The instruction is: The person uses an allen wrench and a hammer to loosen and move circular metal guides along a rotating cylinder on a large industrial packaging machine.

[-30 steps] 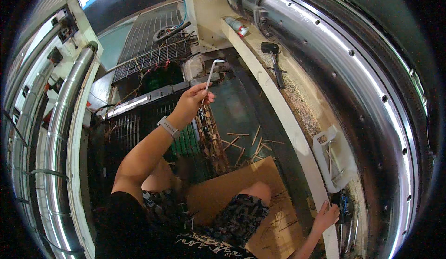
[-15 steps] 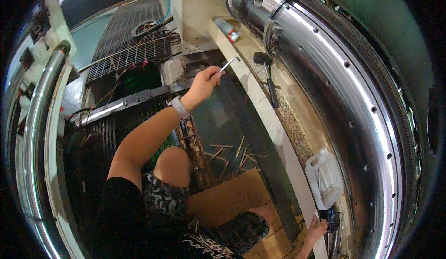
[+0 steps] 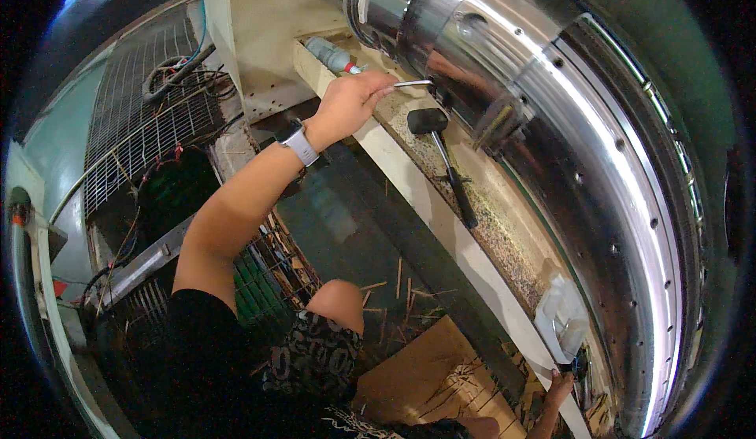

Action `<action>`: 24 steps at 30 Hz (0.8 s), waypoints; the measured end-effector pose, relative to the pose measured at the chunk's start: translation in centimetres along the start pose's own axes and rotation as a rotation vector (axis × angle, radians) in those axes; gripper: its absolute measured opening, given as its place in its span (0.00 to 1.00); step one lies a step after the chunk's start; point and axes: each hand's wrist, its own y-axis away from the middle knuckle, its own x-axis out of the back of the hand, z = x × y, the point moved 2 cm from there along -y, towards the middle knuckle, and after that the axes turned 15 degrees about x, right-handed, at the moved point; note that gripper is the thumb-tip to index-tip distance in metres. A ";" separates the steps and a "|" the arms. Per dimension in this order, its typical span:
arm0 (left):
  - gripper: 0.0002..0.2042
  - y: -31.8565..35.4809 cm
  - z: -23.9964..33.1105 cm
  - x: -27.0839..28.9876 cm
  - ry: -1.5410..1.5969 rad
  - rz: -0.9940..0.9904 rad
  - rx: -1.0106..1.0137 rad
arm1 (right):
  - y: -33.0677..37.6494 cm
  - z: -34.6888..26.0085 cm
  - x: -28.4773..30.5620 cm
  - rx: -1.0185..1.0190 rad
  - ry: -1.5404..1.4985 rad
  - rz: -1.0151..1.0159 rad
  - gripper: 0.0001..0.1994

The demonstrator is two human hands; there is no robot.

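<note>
The left hand (image 3: 346,104) grips a slim bent metal rod (image 3: 411,84), seemingly a hex key, beside the polished steel cylinder (image 3: 551,116).

left arm stretched up and forward | left hand (image 3: 346,104) grip closed | right hand (image 3: 557,388) low, fingers spread

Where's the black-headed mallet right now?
The mallet lies in the upper middle of the head view on the speckled ledge, just below the left hand and beside the shiny metal drum.
</note>
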 end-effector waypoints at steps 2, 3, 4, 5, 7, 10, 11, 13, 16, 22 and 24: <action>0.08 -1.0 0.1 0.0 -0.007 -0.077 -0.049 | 1.0 1.2 0.0 0.068 -0.016 0.129 0.26; 0.08 -1.4 0.7 0.4 -0.028 -0.105 -0.093 | 1.8 1.8 -1.0 0.102 -0.041 0.204 0.24; 0.07 -1.6 0.3 1.2 -0.057 -0.126 -0.124 | 0.7 -3.4 1.9 -0.118 -0.378 0.084 0.20; 0.07 -1.9 -0.2 1.7 -0.087 -0.147 -0.154 | 0.3 -2.4 0.8 -0.059 -0.294 0.119 0.19; 0.07 -2.9 -0.7 1.3 -0.039 -0.140 -0.248 | 0.8 2.7 -1.4 0.028 -0.097 0.198 0.16; 0.09 -3.8 -1.3 0.9 -0.061 -0.189 -0.341 | 0.9 3.2 -2.1 0.075 -0.127 0.340 0.08; 0.09 -4.0 -1.6 1.0 -0.082 -0.181 -0.356 | 0.5 2.3 -2.0 0.088 -0.064 0.350 0.07; 0.08 -4.7 -1.7 1.3 -0.121 -0.161 -0.387 | -0.1 1.1 -1.6 0.043 -0.114 0.258 0.09; 0.09 -6.1 -1.4 0.6 -0.115 -0.132 -0.489 | 1.6 3.3 -0.1 0.032 -0.135 0.278 0.10; 0.05 2.5 -0.1 -2.5 0.169 -0.055 -0.109 | 0.5 -2.4 1.7 -0.039 -0.425 0.212 0.13; 0.06 4.2 2.2 -4.2 0.322 -0.118 0.219 | 0.7 -3.9 2.4 0.022 -0.619 0.317 0.12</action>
